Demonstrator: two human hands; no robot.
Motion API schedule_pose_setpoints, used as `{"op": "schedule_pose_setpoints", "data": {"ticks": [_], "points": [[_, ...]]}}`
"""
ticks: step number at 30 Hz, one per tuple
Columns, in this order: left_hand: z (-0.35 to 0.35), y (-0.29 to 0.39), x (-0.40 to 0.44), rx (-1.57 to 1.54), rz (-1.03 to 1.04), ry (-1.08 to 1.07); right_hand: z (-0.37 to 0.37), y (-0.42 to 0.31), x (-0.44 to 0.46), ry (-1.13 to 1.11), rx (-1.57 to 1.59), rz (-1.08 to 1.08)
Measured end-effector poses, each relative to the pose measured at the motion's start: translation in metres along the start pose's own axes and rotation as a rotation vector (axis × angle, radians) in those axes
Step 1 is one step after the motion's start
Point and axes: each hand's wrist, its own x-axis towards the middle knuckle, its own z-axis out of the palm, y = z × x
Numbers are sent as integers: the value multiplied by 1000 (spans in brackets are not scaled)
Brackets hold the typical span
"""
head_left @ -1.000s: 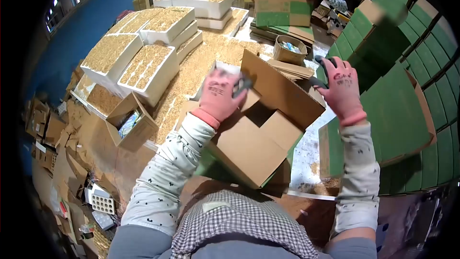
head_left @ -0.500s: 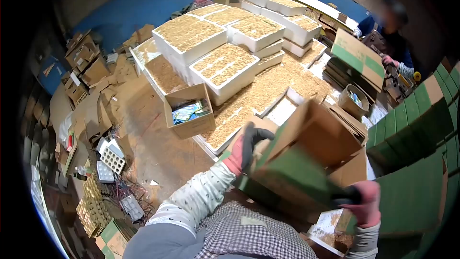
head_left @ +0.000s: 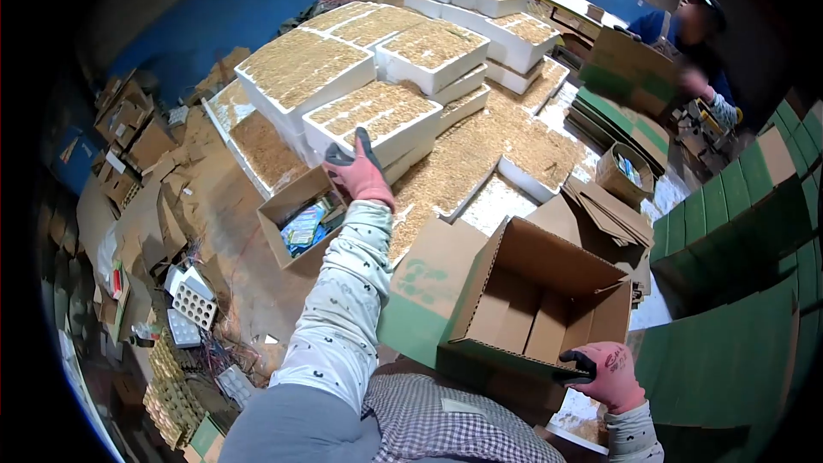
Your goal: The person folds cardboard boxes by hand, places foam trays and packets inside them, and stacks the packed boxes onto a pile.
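My left hand (head_left: 362, 173), in a pink and dark glove, reaches over the right edge of a small carton (head_left: 319, 250) of blue and green packets, its fingers apart and nothing held. In front of me an empty cardboard box (head_left: 536, 309) stands with its opening facing up and away. My right hand (head_left: 607, 370) grips the near right edge of that box, dark fingertips inside the rim. A flat green and brown flap (head_left: 424, 291) extends left of the box. Beyond the small carton is a white foam tray (head_left: 377, 116) filled with golden granular material.
More filled foam trays (head_left: 304, 69) are stacked behind. Flat cardboard pieces (head_left: 604, 206) and a round tub (head_left: 624, 173) of packets lie right of centre. Green boxes (head_left: 729, 197) line the right side. A co-worker (head_left: 694, 34) handles a carton at the back right.
The box has come upright, its opening now showing its inside. My left hand has left the box and moved over to the small carton. The co-worker's carton has tilted.
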Motion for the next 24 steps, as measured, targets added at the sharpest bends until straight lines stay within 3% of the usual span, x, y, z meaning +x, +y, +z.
{"op": "schedule_pose_setpoints", "data": {"ticks": [2, 7, 9, 11, 12, 14, 17, 18, 19, 20, 22, 23, 24], "points": [[9, -24, 27, -126, 15, -62, 0, -3, 3, 35, -14, -9], [-27, 21, -9, -463, -131, -290, -2, -4, 1, -4, 28, 23], [-65, 0, -7, -300, 228, -625, 0, 1, -3, -6, 53, 3], [-83, 9, -35, -409, 66, -894, -1, 2, -4, 154, -8, -114], [-98, 41, -64, -573, -300, -973, 0, 5, -8, 229, -41, -155], [-118, 81, -111, -579, -486, -1127, 6, 25, -10, 202, 324, -123], [-131, 68, -137, -418, -591, -1208, 5, 25, -2, 416, 1290, -132], [-137, 80, -159, -345, -576, -1270, -3, 25, 0, 423, 1525, -153], [-138, 77, -168, -262, -359, -1388, -13, 14, 0, 472, 1563, -233], [-139, 74, -175, -177, -137, -1488, 4, 35, -11, 541, 1473, -59], [-146, 83, -184, -194, -172, -1564, 22, 56, -34, 665, 1373, 194], [-142, 58, -173, -143, 59, -1604, 23, 57, -45, 742, 1358, 273], [-142, 34, -161, -85, 289, -1619, 17, 56, -62, 801, 1584, 327]]}}
